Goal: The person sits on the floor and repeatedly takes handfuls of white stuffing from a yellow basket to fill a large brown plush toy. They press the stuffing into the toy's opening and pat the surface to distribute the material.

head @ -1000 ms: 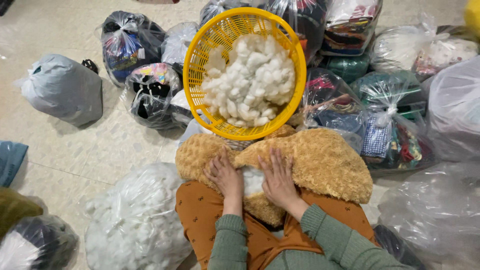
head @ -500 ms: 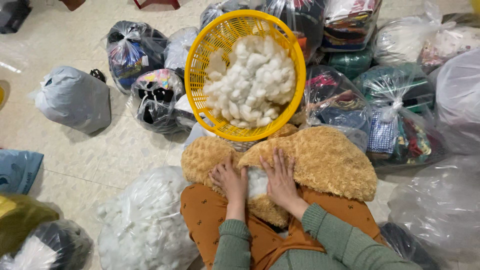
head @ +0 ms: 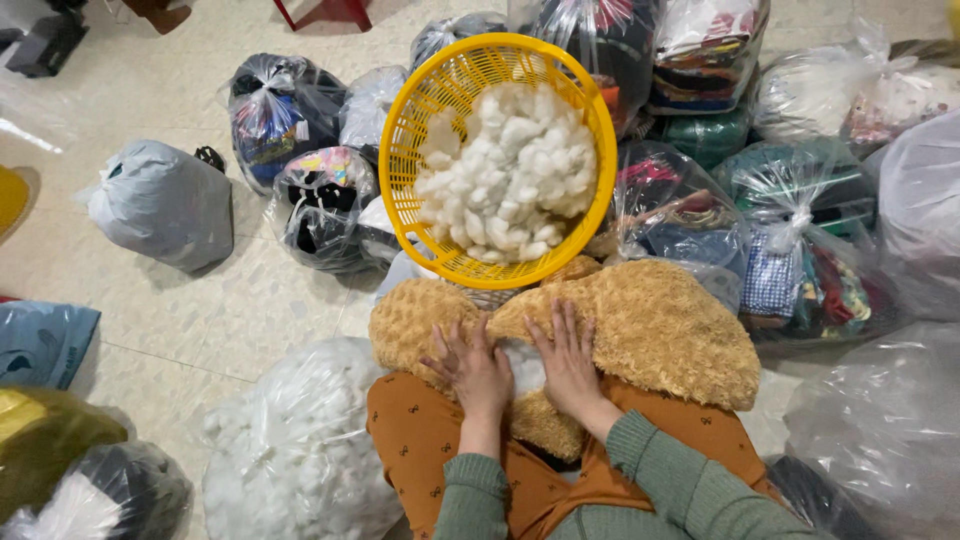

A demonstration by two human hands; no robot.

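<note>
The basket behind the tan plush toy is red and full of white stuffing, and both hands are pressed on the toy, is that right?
Not quite. The basket is yellow, not red, as the head view shows. The rest holds: it is full of white stuffing and sits behind the tan plush toy, with the left hand and right hand pressed on the toy.

1. I see a pale tiled floor [head: 200,310] carrying everything.
2. Landmark: yellow basket [head: 420,110] of white stuffing, propped among bags.
3. Left of basket: clear bags of coloured cloth [head: 275,115], then a grey tied bag [head: 160,200] well apart.
4. Right of basket: more clear bags of folded fabric [head: 800,250], packed touching.
5. Below-left of basket: clear bag of white filling [head: 290,450] on the tiles.
6. Far left of basket: blue bag [head: 40,340] at the frame edge.
</note>
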